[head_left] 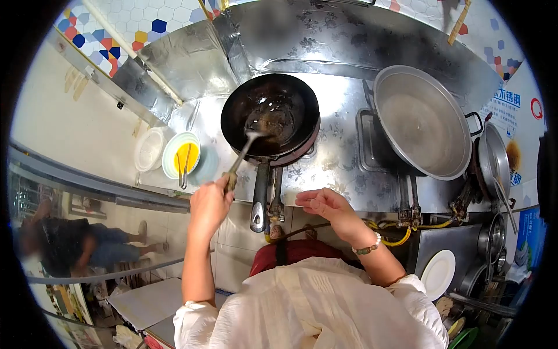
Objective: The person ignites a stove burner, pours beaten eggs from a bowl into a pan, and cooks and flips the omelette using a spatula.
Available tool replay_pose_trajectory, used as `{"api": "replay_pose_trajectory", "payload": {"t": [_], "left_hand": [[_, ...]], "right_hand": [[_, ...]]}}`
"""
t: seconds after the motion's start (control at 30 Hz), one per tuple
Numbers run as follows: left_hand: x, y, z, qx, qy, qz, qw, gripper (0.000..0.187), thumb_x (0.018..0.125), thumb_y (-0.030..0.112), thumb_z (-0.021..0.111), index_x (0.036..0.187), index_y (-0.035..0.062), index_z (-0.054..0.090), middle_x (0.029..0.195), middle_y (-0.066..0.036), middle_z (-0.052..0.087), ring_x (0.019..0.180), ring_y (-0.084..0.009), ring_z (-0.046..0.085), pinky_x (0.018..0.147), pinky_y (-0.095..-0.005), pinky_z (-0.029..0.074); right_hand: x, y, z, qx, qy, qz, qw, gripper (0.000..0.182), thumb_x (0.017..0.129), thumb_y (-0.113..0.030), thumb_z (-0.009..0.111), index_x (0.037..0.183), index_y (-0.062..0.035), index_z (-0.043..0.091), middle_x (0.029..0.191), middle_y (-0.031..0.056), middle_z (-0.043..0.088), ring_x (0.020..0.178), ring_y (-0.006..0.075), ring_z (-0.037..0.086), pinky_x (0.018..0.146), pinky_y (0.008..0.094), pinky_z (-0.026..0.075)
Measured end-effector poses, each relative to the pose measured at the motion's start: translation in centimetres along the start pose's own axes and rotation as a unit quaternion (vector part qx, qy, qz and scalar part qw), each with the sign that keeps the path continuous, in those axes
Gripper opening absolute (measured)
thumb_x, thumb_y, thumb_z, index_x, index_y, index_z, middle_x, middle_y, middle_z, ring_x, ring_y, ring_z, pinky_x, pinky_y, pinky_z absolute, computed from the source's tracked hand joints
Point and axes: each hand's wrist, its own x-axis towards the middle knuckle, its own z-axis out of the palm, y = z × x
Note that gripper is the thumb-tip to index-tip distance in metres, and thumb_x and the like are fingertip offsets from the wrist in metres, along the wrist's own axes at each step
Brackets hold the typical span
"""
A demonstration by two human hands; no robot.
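My left hand [210,205] is closed around the handle of a metal spatula [241,157]. The spatula's blade rests inside a black wok [235,110], whose dark bottom looks wet and shiny. The wok's black handle [261,195] points toward me, just right of my left hand, and neither hand touches it. My right hand [328,210], with a beaded bracelet at the wrist, hovers by the stove's front edge, fingers stretched out and holding nothing. Left of the wok stands a pale bowl [168,158] of yellow liquid [187,156], with utensils leaning in it.
A large metal pot [421,125] with cloudy contents sits on the right burner. Beyond it is a metal basin [494,154]. A white container [150,150] stands beside the bowl. Yellow gas hoses [398,239] run below the stove edge. A white plate [438,274] lies lower right.
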Motion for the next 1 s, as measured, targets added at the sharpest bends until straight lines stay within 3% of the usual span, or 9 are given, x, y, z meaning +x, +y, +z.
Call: {"api": "replay_pose_trajectory", "payload": {"t": [0.17,0.37,0.47,0.53,0.67,0.7,0.73,0.83,1.0], "left_hand": [[1.8,0.8,1.3,-0.078,-0.013,0.055,0.995,0.032,0.077,0.014,0.064,0.108,0.0075,0.061,0.081,-0.021,0.063,0.078,-0.0376,0.06,0.069,-0.0449,0.047],[1.6,-0.5,1.1,-0.046,0.028,0.009,0.999,0.032,0.077,0.016,0.065,0.107,0.0061,0.061,0.083,-0.021,0.063,0.078,-0.0387,0.06,0.069,-0.0454,0.047],[0.0,-0.9,0.1,-0.069,-0.011,-0.013,0.998,0.034,0.076,0.016,0.066,0.108,0.0059,0.061,0.087,-0.021,0.063,0.08,-0.0387,0.06,0.07,-0.0454,0.047],[0.2,-1.2,0.5,-0.095,-0.022,-0.016,0.995,0.037,0.075,0.016,0.067,0.11,0.0059,0.061,0.091,-0.022,0.063,0.082,-0.0387,0.06,0.071,-0.0449,0.047],[1.0,-2.2,1.8,-0.105,0.017,0.006,0.994,0.038,0.076,0.015,0.067,0.112,0.0064,0.06,0.092,-0.022,0.063,0.084,-0.0388,0.06,0.072,-0.0452,0.047],[1.0,-2.6,1.7,-0.102,0.02,0.009,0.995,0.038,0.076,0.016,0.067,0.112,0.0064,0.06,0.092,-0.022,0.063,0.084,-0.0389,0.06,0.072,-0.0453,0.047],[1.0,-3.1,1.5,-0.1,0.024,0.012,0.995,0.038,0.076,0.016,0.067,0.111,0.0063,0.061,0.092,-0.022,0.063,0.084,-0.039,0.06,0.072,-0.0453,0.047],[1.0,-4.9,0.5,-0.087,0.017,0.035,0.995,0.034,0.075,0.017,0.066,0.107,0.0056,0.06,0.088,-0.02,0.063,0.08,-0.0384,0.06,0.071,-0.0456,0.047],[2.0,-7.5,0.8,-0.074,-0.011,0.119,0.99,0.027,0.075,0.016,0.065,0.099,0.0071,0.056,0.076,-0.016,0.06,0.074,-0.0354,0.06,0.065,-0.0451,0.047]], "right_hand": [[1.4,1.4,0.7,-0.015,-0.013,0.01,1.0,0.017,0.095,-0.022,0.048,0.092,-0.0051,0.046,0.127,0.0167,0.048,0.115,0.0234,0.05,0.095,0.0342,0.04],[3.1,3.5,2.1,-0.048,-0.019,0.081,0.995,0.036,0.095,-0.032,0.045,0.117,-0.0033,0.047,0.127,0.0119,0.048,0.115,0.0214,0.049,0.096,0.034,0.04],[5.0,6.3,2.8,0.044,0.003,0.185,0.982,0.042,0.094,-0.038,0.046,0.12,-0.0046,0.046,0.126,0.0101,0.049,0.111,0.0221,0.052,0.094,0.0338,0.042],[6.7,7.5,3.9,0.181,-0.074,0.204,0.959,0.046,0.092,-0.041,0.048,0.122,-0.0059,0.044,0.122,0.0117,0.052,0.105,0.0249,0.056,0.092,0.0338,0.044],[8.7,6.8,7.1,0.318,-0.025,0.217,0.923,0.035,0.088,-0.036,0.058,0.109,-0.0097,0.049,0.113,0.0141,0.057,0.099,0.0233,0.06,0.083,0.04,0.05],[9.1,6.7,7.8,0.338,0.017,0.219,0.915,0.027,0.086,-0.033,0.062,0.099,-0.0115,0.051,0.094,0.0101,0.06,0.078,0.0188,0.062,0.069,0.0381,0.052],[9.4,7.0,8.1,0.336,0.02,0.219,0.916,0.027,0.086,-0.033,0.062,0.099,-0.0115,0.051,0.094,0.0101,0.06,0.078,0.0188,0.062,0.069,0.0381,0.052],[9.9,7.2,9.8,0.237,0.141,0.163,0.947,0.023,0.086,-0.023,0.064,0.096,-0.0081,0.05,0.061,-0.0016,0.043,0.047,0.0091,0.044,0.043,0.0262,0.04],[10.1,7.7,10.6,0.195,0.186,0.149,0.951,0.02,0.086,-0.021,0.063,0.094,-0.008,0.049,0.058,-0.0021,0.042,0.042,0.0081,0.042,0.038,0.025,0.039]]}}
